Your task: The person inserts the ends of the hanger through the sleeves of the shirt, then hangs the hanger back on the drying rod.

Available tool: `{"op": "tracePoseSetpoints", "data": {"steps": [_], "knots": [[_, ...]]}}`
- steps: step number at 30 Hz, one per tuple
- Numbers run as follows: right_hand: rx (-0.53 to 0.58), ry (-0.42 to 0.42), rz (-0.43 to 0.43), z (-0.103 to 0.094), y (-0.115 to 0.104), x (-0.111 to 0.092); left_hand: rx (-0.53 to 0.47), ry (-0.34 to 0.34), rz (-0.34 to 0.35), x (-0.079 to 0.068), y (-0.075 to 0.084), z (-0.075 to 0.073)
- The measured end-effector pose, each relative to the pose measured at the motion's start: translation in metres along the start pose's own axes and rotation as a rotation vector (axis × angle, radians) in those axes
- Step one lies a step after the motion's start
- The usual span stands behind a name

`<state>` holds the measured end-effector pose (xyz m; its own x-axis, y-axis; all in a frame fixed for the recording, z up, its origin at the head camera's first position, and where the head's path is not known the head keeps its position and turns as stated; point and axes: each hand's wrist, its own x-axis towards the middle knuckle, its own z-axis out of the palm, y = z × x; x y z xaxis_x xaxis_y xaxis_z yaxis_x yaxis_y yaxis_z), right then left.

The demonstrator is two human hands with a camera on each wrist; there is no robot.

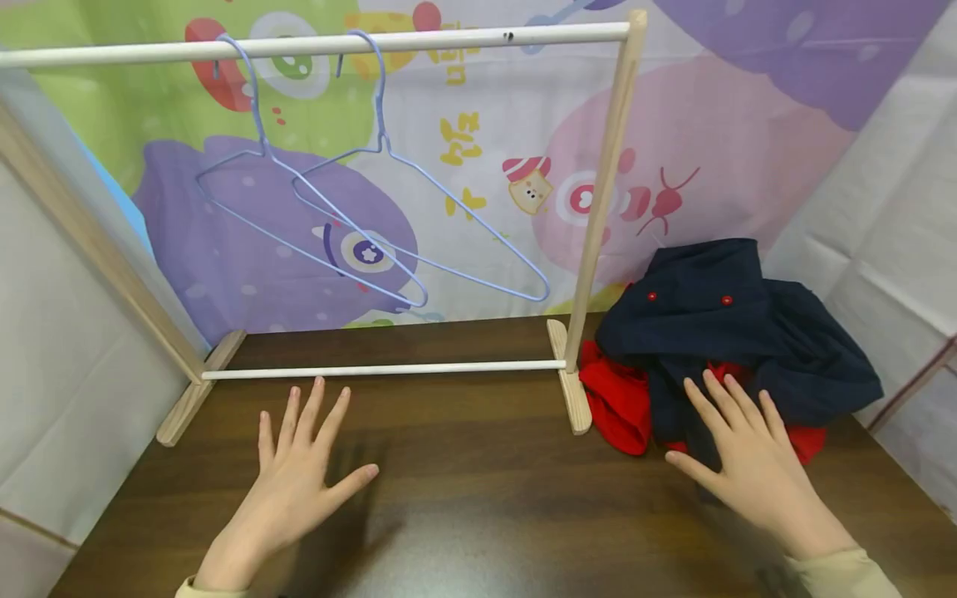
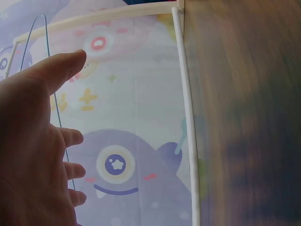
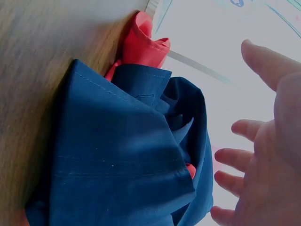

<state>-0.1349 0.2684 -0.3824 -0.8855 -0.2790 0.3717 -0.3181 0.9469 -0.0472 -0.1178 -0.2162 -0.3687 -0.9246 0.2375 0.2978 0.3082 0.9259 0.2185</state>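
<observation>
We see both hands free of any hold. The left hand (image 1: pixel 295 482) is spread above the worktop (image 1: pixel 463 531), in front of the rack (image 1: pixel 609 183), palm down and fingers apart, with nothing in its grasp. The right hand (image 1: pixel 751 469) is spread too, its fingers straight in front of the clothes (image 1: pixel 695 324); it grips nothing, and we cannot tell whether a fingertip brushes the cloth.

The clothes, navy over red, lie heaped on the worktop outside the rack's right post, perhaps put there so that the space under the rail (image 1: pixel 449 39) is left free and the heap sits within easy reach of the right hand. Two red buttons (image 1: pixel 727 301) face us on the navy part; the folds hide how many pieces there are. The two hangers (image 1: pixel 380 104) hang by hooks over the rail, which lets them dangle side by side and overlap from where we look. The rack's wooden feet (image 1: pixel 200 390) and lower bar (image 1: pixel 385 370) seem meant to keep the frame steady.

Around this, we find a cartoon curtain (image 1: pixel 478 100) close behind and a pale side panel (image 1: pixel 875 208) beyond the heap. The right post stands between hangers and clothes, and red cloth (image 1: pixel 620 407) lies right by its foot, where we judge it could snag.
</observation>
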Motion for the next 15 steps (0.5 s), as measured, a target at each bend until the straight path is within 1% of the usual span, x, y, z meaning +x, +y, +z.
{"op": "tracePoseSetpoints", "data": {"steps": [10, 13, 15], "knots": [[0.020, 0.053, -0.016, 0.001, 0.005, 0.008, -0.019, -0.009, -0.003, 0.001, -0.001, 0.001], [0.028, 0.083, -0.012, 0.002, 0.009, 0.014, -0.023, 0.005, -0.014, 0.003, -0.001, 0.002], [0.035, 0.107, 0.001, 0.003, 0.013, 0.017, -0.018, 0.031, -0.021, 0.005, 0.001, 0.003]]}}
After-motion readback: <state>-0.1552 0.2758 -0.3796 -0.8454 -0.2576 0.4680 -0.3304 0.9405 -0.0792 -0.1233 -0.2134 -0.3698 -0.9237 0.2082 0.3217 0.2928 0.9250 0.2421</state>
